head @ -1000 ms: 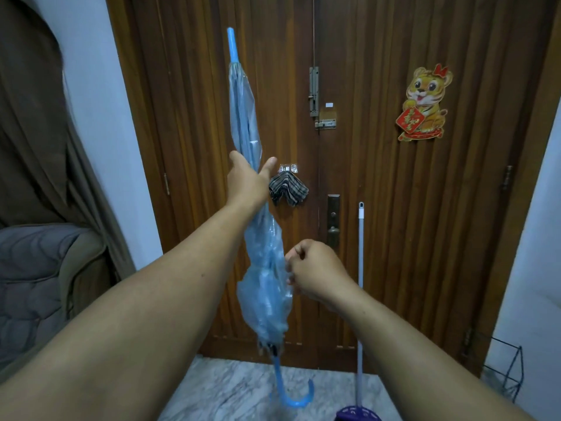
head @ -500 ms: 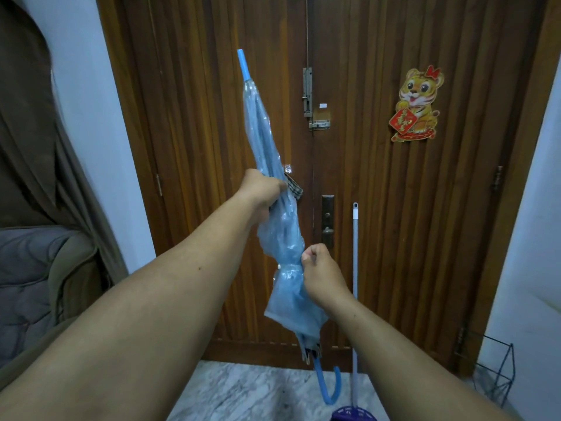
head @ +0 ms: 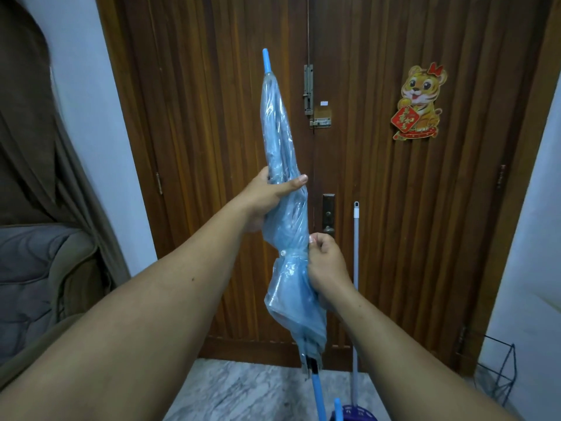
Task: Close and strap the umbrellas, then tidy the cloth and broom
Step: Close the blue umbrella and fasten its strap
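Observation:
A closed, translucent blue umbrella (head: pixel 282 138) stands upright in front of me, its tip up and its blue hooked handle low near the floor. My left hand (head: pixel 267 196) grips the folded canopy around its middle. My right hand (head: pixel 324 262) pinches the canopy lower down, at the strap with its white snap. A broom with a white handle (head: pixel 355 268) leans upright against the wooden door, its purple head at the bottom edge. The checked cloth is hidden behind the umbrella.
A brown wooden double door (head: pixel 394 208) with a bolt and a tiger sticker (head: pixel 420 101) fills the view. A grey padded seat (head: pixel 39 284) and a brown curtain stand at left. A black wire rack (head: pixel 494 372) sits at lower right on the marble floor.
The umbrella has swung from leaning left to nearly upright in front of the door latch. My left hand closed around its middle. My right hand moved onto the strap area, and the cloth became hidden.

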